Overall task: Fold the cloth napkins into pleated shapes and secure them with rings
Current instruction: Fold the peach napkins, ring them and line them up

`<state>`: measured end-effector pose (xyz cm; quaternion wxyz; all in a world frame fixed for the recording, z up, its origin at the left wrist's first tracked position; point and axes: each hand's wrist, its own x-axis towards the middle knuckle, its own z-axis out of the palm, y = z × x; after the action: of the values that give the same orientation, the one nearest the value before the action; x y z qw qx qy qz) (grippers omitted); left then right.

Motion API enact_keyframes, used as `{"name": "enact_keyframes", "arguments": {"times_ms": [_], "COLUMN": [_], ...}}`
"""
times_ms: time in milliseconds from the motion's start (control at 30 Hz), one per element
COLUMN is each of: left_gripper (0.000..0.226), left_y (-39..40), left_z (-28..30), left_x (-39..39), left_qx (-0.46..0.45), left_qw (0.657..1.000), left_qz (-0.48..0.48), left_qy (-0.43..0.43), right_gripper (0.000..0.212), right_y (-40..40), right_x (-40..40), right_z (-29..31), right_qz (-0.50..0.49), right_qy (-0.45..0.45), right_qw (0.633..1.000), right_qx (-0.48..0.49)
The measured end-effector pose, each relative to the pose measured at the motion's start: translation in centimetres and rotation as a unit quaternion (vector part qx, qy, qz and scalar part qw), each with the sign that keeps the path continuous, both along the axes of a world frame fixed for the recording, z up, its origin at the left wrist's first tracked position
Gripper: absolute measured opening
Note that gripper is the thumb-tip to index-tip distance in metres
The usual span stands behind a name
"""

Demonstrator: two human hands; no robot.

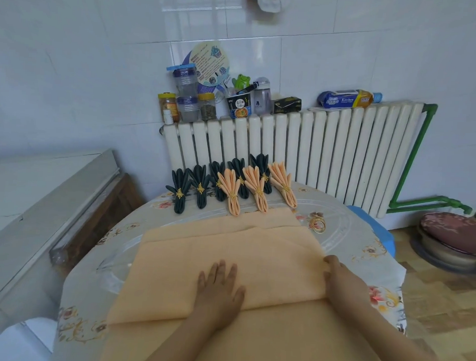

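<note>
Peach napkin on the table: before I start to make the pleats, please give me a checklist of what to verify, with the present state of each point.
1. Peach napkin lies flat, one fold made: ok.
2. Left hand presses flat on the folded layer: ok.
3. Right hand holds the right edge: ok; exact grip cannot tell.
4. Spare gold rings lie on the table, beyond the right hand: ok.
5. Finished napkins stand apart at the back: ok.
6. Edges aligned under the hands: cannot tell.

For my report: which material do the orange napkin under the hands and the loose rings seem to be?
Orange napkin: likely woven cloth, matte; it folds softly with gentle creases. Loose rings: probably metal, gold-coloured and shiny, with bright glints; plated plastic cannot be excluded.
</note>
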<state>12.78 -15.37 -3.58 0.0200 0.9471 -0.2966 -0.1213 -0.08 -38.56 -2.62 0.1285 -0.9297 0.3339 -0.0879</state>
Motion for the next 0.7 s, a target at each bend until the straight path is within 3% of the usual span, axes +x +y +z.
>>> {"name": "enact_keyframes", "arguments": {"times_ms": [200,333,434,500,634,700], "left_gripper": [0.065,0.067,0.064,0.065,0.096,0.099], "left_y": [-0.5,-2.5,-3.9,-4.4,-4.9,-4.9], "left_z": [0.6,2.1,1.4,0.2,-0.7,-0.8], "left_x": [-0.2,0.5,0.4,0.1,0.1,0.0], "left_qx": [0.000,-0.053,-0.092,-0.069,-0.070,-0.074], "left_qw": [1.000,0.999,0.996,0.997,0.996,0.996], "left_qz": [-0.001,0.001,-0.013,-0.021,-0.023,-0.025], "left_qy": [0.015,0.002,0.004,-0.007,-0.040,-0.046], "right_gripper": [0.040,0.047,0.046,0.045,0.042,0.039], "right_y": [0.2,-0.5,-0.9,-1.4,-2.8,-3.4], "right_x": [0.0,1.3,2.5,3.6,5.5,6.3], "right_z": [-0.2,0.7,1.4,2.0,3.0,3.1], "right_qz": [-0.006,-0.014,-0.036,-0.047,-0.080,-0.102], "right_qy": [0.041,0.024,-0.003,-0.020,-0.076,-0.116], "right_qw": [0.999,1.000,0.998,0.995,0.980,0.957], "right_qx": [-0.024,-0.007,0.050,0.084,0.168,0.245]}}
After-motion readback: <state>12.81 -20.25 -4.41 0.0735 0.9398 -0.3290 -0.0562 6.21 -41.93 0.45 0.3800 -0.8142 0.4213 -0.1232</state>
